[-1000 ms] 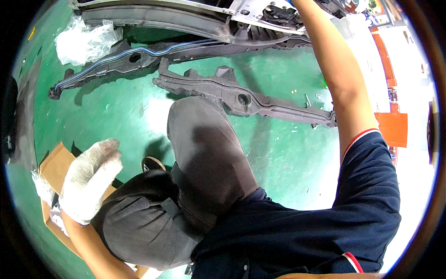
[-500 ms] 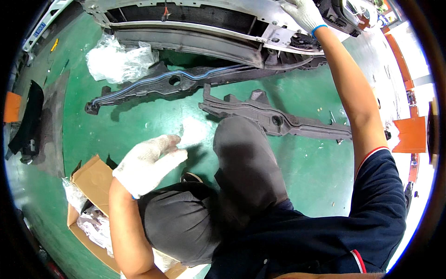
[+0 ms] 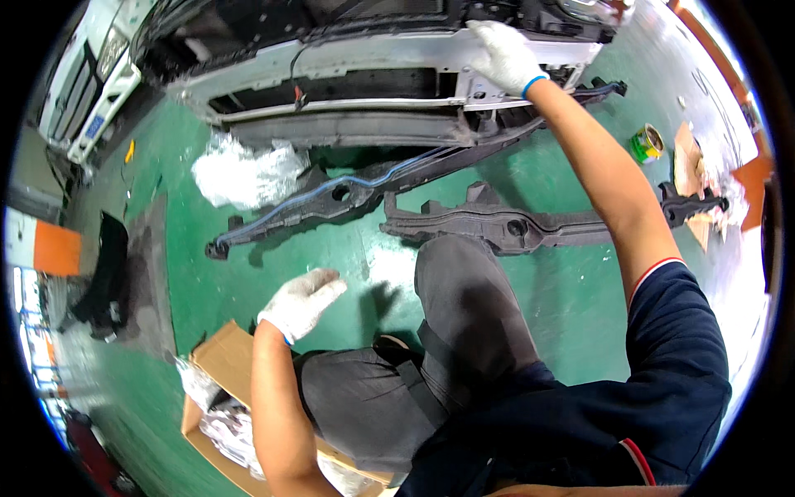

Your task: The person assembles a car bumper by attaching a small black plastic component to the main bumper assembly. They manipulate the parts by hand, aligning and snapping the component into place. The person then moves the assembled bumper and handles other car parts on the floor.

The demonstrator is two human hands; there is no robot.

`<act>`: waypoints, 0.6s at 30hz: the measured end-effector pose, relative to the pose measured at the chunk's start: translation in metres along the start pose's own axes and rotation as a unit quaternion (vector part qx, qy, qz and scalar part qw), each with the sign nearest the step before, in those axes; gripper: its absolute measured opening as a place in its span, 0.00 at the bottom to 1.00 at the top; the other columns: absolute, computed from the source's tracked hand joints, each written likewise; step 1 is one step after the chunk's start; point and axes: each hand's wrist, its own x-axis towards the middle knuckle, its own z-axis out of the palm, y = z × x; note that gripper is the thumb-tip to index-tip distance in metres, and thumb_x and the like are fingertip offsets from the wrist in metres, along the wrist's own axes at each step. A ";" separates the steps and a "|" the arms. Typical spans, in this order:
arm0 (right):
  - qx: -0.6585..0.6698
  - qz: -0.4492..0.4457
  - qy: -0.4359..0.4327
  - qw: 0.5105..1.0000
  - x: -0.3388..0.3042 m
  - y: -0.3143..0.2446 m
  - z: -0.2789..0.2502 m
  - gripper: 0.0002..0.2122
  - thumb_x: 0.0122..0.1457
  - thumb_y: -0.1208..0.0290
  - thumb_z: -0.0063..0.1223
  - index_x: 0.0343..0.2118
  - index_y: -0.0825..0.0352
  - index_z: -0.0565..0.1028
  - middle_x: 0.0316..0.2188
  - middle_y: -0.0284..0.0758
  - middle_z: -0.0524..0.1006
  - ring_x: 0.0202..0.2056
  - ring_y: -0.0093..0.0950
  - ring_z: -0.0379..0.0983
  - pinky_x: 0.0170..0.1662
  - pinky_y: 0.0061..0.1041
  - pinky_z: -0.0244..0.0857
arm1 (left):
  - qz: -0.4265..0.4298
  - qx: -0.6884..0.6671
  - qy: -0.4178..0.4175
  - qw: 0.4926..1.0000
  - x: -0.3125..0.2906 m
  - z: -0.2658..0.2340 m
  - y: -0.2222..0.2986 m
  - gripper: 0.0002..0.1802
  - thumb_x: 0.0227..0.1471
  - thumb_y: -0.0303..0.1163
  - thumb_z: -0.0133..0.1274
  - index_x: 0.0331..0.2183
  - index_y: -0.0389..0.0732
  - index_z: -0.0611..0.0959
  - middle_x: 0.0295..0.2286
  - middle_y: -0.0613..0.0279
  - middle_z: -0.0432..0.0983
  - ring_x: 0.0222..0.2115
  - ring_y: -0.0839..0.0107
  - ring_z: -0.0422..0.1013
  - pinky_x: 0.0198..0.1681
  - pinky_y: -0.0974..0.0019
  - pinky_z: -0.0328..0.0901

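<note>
My right hand (image 3: 503, 58), in a white knitted glove with a blue cuff, rests on the silver metal front crossmember (image 3: 364, 65) of a car with its front stripped. Its fingers lie stretched along the metal and grip nothing visible. My left hand (image 3: 301, 305), gloved alike, hangs in the air above my bent leg, fingers extended and holding nothing. A long black molded part (image 3: 364, 192) with a blue strip lies on the green floor beneath the car front. Nearer me, a second dark grey molded part (image 3: 464, 225) lies partly behind my knee and right arm.
Crumpled clear plastic wrap (image 3: 248, 171) sits left of the black part. An open cardboard box (image 3: 228, 352) with wrapping stands beside my left forearm. A green can (image 3: 647, 144) stands at the right. A dark curved panel (image 3: 103, 273) lies on a grey mat (image 3: 149, 290) at far left.
The view has shifted, showing more of the car front and the can. My left hand has drawn slightly back toward me, still empty. My right hand stays on the metal.
</note>
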 end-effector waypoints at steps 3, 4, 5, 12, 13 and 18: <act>0.078 0.040 0.024 0.996 -0.040 -0.015 -0.003 0.28 0.56 0.63 0.61 0.60 0.66 0.73 0.57 0.48 0.75 0.60 0.47 0.70 0.63 0.43 0.66 | -0.021 0.027 0.008 0.999 0.006 0.001 0.005 0.34 0.63 0.54 0.58 0.55 0.32 0.80 0.48 0.48 0.82 0.51 0.61 0.76 0.59 0.63 0.66; 0.145 0.100 0.001 0.984 -0.069 -0.021 -0.011 0.28 0.56 0.66 0.62 0.60 0.66 0.73 0.56 0.49 0.75 0.58 0.48 0.70 0.63 0.42 0.65 | -0.019 0.006 0.016 1.000 0.015 0.006 -0.004 0.32 0.64 0.49 0.58 0.55 0.31 0.80 0.48 0.49 0.82 0.51 0.64 0.76 0.58 0.64 0.66; 0.138 0.149 -0.064 0.977 -0.102 -0.025 -0.018 0.26 0.56 0.66 0.61 0.58 0.67 0.74 0.54 0.49 0.76 0.57 0.48 0.71 0.61 0.43 0.66 | 0.004 -0.006 0.046 0.999 0.023 0.012 -0.005 0.30 0.64 0.47 0.58 0.55 0.31 0.80 0.49 0.49 0.82 0.51 0.64 0.76 0.58 0.64 0.67; 0.124 0.561 -0.299 0.762 -0.451 -0.026 -0.051 0.14 0.55 0.63 0.57 0.42 0.63 0.83 0.41 0.50 0.83 0.46 0.51 0.80 0.50 0.46 0.74 | 0.089 -0.021 0.271 0.958 0.048 0.018 0.039 0.22 0.67 0.31 0.55 0.57 0.28 0.77 0.52 0.51 0.78 0.53 0.65 0.73 0.62 0.63 0.64; 0.045 0.615 -0.332 0.714 -0.528 -0.022 -0.058 0.15 0.57 0.60 0.57 0.41 0.64 0.83 0.44 0.49 0.83 0.47 0.49 0.81 0.52 0.44 0.75 | 0.113 -0.035 0.274 0.954 0.063 0.021 0.050 0.23 0.67 0.31 0.55 0.57 0.28 0.76 0.53 0.51 0.77 0.54 0.65 0.72 0.62 0.62 0.63; 0.062 0.816 -0.375 0.436 -0.633 -0.006 -0.107 0.37 0.52 0.41 0.69 0.54 0.70 0.77 0.53 0.51 0.80 0.54 0.45 0.79 0.55 0.42 0.74 | 0.222 0.075 0.270 0.934 0.120 -0.003 0.182 0.30 0.66 0.35 0.57 0.62 0.28 0.71 0.61 0.44 0.71 0.62 0.57 0.67 0.67 0.56 0.59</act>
